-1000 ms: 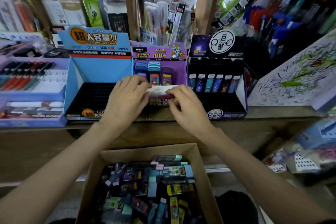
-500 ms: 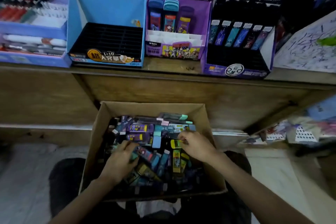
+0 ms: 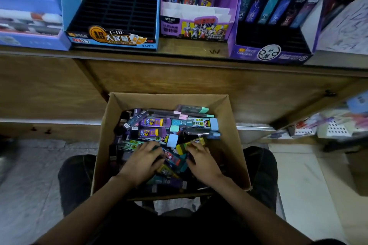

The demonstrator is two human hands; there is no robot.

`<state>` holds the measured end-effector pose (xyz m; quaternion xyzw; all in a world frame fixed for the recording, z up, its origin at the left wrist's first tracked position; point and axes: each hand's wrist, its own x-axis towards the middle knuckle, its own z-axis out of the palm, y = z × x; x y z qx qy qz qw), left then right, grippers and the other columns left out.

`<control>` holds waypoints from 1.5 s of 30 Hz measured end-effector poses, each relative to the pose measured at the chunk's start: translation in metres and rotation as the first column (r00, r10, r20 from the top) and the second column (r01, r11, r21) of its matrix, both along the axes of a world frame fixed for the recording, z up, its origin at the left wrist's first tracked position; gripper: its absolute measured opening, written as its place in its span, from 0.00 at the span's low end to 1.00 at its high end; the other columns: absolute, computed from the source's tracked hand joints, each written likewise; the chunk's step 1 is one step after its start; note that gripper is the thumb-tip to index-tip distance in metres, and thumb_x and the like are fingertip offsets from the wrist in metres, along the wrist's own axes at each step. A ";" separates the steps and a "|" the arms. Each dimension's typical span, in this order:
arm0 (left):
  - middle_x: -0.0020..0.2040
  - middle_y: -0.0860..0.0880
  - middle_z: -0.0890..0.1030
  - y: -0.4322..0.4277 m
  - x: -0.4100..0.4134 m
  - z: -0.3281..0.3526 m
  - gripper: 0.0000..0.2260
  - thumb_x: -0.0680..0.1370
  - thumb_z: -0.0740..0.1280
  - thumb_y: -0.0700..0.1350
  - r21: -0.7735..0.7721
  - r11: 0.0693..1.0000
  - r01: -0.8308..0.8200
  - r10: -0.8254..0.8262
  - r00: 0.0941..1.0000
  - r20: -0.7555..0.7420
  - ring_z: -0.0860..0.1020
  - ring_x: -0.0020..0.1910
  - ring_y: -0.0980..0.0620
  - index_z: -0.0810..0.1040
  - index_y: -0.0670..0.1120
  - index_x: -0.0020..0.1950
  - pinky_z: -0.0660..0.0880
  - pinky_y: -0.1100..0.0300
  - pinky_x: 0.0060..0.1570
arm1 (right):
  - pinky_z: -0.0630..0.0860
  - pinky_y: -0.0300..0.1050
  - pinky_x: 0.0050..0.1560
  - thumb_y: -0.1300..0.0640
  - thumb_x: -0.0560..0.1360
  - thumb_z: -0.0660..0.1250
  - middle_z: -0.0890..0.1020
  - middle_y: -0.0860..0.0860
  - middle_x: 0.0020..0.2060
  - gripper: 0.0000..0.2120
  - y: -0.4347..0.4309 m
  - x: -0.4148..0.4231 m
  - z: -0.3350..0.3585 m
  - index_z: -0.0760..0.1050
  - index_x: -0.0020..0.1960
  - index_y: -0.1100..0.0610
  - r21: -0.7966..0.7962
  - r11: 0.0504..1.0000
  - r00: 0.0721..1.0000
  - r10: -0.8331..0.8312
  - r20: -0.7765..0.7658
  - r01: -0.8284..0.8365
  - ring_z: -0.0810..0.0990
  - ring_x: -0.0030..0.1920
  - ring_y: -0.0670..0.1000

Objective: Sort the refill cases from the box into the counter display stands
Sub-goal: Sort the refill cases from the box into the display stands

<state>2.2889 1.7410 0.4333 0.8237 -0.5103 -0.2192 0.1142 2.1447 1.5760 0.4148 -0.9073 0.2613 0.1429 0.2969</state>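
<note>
Down in the cardboard box (image 3: 237, 145), both hands are digging flat-fingered through the loose refill cases (image 3: 155, 122); left hand (image 3: 142, 162) and right hand (image 3: 201, 160) might be pinching something, honestly can't tell. They look like light, stiff, slick plastic, so I'd grab one by its long edges before heading up to the blue display stand (image 3: 111, 16).

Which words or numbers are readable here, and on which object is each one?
"1=10", "24PCS", "2B 0.7": front of the blue display stand.
"ULTRAMAN", "M&G": front of the purple display stand.
Dark purple stand: print too small to read.
Refill cases in the cardboard box: labels blurred.
</note>
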 end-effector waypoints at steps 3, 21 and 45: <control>0.58 0.50 0.73 -0.018 0.007 0.004 0.13 0.78 0.63 0.54 -0.014 0.999 0.033 -0.033 0.999 -0.020 0.72 0.57 0.52 0.77 0.45 0.51 0.69 0.58 0.57 | 0.74 0.50 0.56 0.57 0.77 0.61 0.76 0.53 0.56 0.10 -0.007 0.001 0.009 0.76 0.57 0.56 0.041 0.999 0.996 -0.034 0.086 0.031 0.74 0.58 0.55; 0.47 0.46 0.76 -0.024 -0.007 -0.004 0.12 0.77 0.65 0.52 0.097 0.950 -0.296 0.305 0.946 -0.108 0.72 0.44 0.50 0.74 0.43 0.51 0.63 0.59 0.38 | 0.66 0.41 0.46 0.45 0.70 0.72 0.68 0.51 0.51 0.19 -0.026 -0.003 -0.003 0.67 0.49 0.55 0.169 0.914 0.928 -0.351 -0.128 0.369 0.70 0.46 0.49; 0.53 0.43 0.81 -0.066 -0.050 -0.005 0.09 0.76 0.67 0.44 0.210 0.789 -0.577 0.595 0.633 -0.495 0.78 0.54 0.43 0.78 0.42 0.54 0.70 0.56 0.50 | 0.71 0.39 0.39 0.61 0.70 0.72 0.79 0.51 0.45 0.12 -0.006 0.015 0.004 0.73 0.52 0.57 0.597 0.409 0.630 -0.746 -0.217 0.690 0.77 0.43 0.47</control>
